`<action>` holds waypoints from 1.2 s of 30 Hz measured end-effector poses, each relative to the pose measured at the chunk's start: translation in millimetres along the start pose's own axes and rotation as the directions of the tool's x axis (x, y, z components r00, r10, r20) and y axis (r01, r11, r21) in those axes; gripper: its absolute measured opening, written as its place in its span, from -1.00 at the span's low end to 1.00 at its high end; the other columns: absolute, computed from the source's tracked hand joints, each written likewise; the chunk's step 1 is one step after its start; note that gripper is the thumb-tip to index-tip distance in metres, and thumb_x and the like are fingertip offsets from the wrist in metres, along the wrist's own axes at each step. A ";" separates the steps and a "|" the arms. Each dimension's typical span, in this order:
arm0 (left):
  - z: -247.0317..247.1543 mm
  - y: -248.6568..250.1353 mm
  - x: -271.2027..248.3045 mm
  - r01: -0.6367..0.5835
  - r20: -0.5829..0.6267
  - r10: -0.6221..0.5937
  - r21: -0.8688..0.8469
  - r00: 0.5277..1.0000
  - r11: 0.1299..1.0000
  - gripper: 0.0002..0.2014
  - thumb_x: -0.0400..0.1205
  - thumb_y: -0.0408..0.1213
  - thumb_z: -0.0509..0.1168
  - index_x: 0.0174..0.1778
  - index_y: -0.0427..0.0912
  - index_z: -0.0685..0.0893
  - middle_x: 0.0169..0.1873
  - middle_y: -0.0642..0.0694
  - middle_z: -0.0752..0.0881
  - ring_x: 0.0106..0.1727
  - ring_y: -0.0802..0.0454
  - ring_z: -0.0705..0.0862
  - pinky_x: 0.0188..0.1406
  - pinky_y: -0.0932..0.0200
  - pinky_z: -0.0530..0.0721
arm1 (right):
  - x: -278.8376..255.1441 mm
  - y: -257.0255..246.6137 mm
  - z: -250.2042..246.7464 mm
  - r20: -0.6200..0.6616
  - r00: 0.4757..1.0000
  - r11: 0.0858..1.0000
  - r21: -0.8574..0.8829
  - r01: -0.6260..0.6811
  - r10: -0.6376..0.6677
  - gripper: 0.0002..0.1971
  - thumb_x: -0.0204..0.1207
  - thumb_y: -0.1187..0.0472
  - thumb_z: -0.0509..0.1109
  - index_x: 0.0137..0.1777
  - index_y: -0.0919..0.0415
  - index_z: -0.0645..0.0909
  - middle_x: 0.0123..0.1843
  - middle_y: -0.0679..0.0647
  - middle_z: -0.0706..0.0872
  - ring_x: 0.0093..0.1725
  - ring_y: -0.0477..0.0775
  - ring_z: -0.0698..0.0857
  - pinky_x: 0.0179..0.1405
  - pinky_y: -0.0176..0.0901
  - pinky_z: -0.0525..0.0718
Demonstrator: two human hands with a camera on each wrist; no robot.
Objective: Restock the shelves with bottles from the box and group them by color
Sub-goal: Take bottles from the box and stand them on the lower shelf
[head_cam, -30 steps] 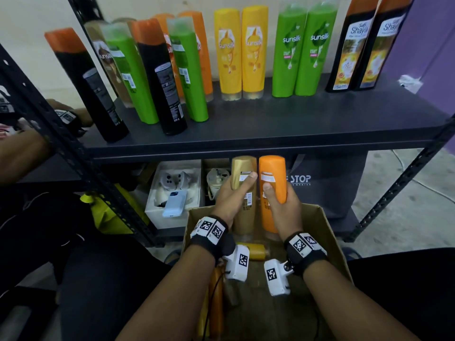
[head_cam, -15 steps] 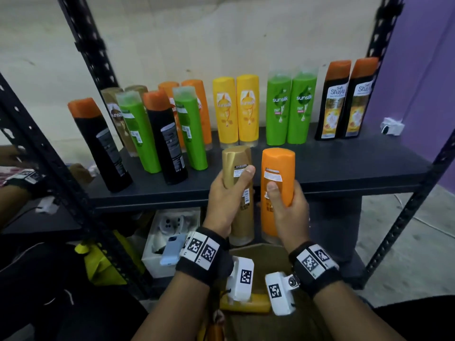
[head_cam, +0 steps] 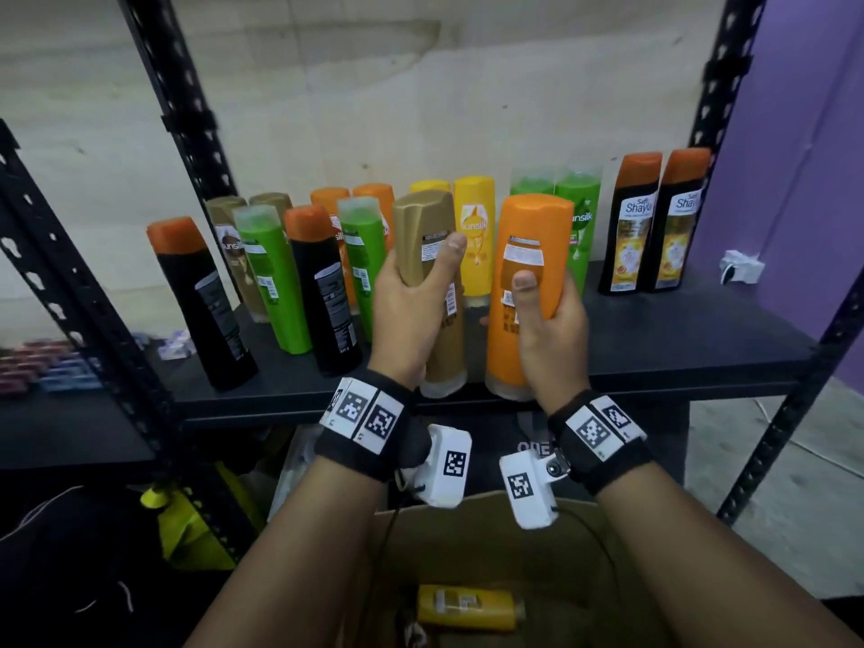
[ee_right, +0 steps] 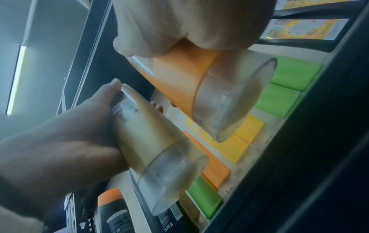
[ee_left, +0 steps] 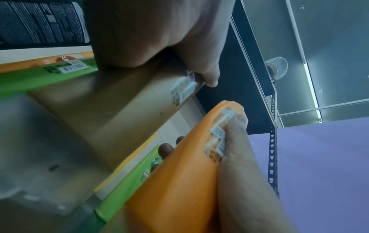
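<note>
Shelf (head_cam: 654, 339) ahead: my left grip (head_cam: 411, 315) wraps the gold bottle (head_cam: 428, 236), right grip (head_cam: 551, 329) the orange bottle (head_cam: 528, 292), mid-body; stiff, slick plastic, probably light.

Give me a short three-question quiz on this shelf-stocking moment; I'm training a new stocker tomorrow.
1. True or false: the left hand holds the gold bottle.
2. Which bottle does the right hand hold: A green, B orange, C black?
3. Fill in: a ______ bottle lies in the box.

Key: 1 true. 2 B, the orange bottle. 3 yellow, the yellow bottle.
</note>
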State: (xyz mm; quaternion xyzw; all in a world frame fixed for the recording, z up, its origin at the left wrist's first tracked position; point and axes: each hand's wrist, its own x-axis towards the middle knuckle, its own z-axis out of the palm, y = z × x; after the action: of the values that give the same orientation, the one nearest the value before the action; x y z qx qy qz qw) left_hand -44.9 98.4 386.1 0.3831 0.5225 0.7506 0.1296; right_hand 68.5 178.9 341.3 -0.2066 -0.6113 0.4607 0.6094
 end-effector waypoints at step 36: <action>-21.7 -101.3 -13.3 -0.149 0.017 0.150 0.271 0.989 0.951 -0.40 0.71 0.36 0.16 0.57 0.12 0.33 0.33 0.34 0.66 0.36 0.37 0.64 0.17 0.51 0.58 | -12.2 77.3 -5.9 0.173 0.983 0.936 -0.335 0.110 -0.054 -0.48 0.74 -0.21 0.25 0.55 0.10 0.44 0.30 -0.06 0.57 0.23 -0.38 0.57 0.14 -0.56 0.51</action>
State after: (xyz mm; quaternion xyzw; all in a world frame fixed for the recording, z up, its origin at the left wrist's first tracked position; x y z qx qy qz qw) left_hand -72.2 118.3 287.2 0.4344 0.5902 0.6801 0.0177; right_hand 52.2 208.6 270.6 -0.2460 -0.7376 0.3364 0.5313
